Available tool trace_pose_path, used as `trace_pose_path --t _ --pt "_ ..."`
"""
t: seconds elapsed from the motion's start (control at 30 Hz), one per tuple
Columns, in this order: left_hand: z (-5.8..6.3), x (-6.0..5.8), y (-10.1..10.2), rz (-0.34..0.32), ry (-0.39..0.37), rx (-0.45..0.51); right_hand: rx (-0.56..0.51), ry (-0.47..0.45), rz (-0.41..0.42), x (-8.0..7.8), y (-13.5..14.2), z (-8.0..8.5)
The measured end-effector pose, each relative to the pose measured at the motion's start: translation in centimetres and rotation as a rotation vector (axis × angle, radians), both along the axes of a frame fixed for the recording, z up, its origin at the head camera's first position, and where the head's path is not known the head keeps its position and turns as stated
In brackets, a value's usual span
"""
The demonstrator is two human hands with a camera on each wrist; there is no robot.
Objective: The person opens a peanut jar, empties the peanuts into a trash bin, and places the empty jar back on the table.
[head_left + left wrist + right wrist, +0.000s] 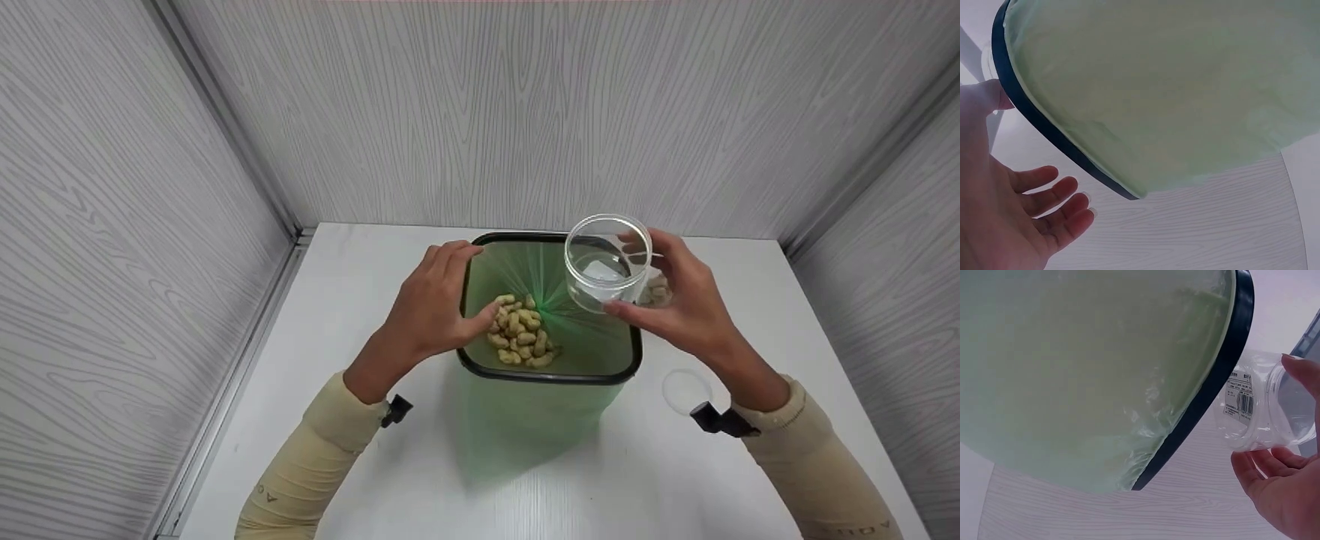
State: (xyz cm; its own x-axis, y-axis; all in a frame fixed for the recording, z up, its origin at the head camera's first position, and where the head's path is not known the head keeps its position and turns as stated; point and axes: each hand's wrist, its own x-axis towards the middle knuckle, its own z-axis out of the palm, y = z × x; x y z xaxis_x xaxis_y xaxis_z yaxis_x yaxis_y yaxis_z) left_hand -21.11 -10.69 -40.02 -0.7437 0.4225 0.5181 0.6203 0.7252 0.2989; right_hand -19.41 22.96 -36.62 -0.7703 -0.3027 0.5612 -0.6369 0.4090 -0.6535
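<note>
My right hand (686, 296) grips a clear plastic jar (592, 292) by its side, thumb on the near side and fingers on the far side. The jar is tilted above the right part of a bin (551, 379) with a dark rim and a pale green liner. A printed barcode label (1239, 396) shows through the jar in the right wrist view. Beside the bin's left rim is my left hand (431, 304), its thumb at the rim and its fingers loosely spread, holding nothing. Unshelled peanuts (525, 330) lie in a pile on the liner inside the bin.
A clear round lid (686, 391) lies on the white table (315, 315) to the right of the bin. Some small pale pieces (658, 289) show behind the right hand. Grey wood-grain panels (480, 112) stand at the back and both sides.
</note>
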Motion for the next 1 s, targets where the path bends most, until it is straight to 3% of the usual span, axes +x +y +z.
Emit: trace_pose_path --t 0.33,0.73,1.0 --pt "-0.9 -0.6 -0.8 0.069 0.016 -0.086 -0.003 0.032 -0.066 0.2 1.4 0.0" --pt "-1.4 -0.8 -1.9 0.097 -0.067 -0.138 -0.019 0.025 -0.127 0.2 2.6 -0.5" --pt "-1.8 -1.1 -2.2 0.092 -0.006 -0.167 -0.051 0.025 -0.157 0.1 3.6 -0.9"
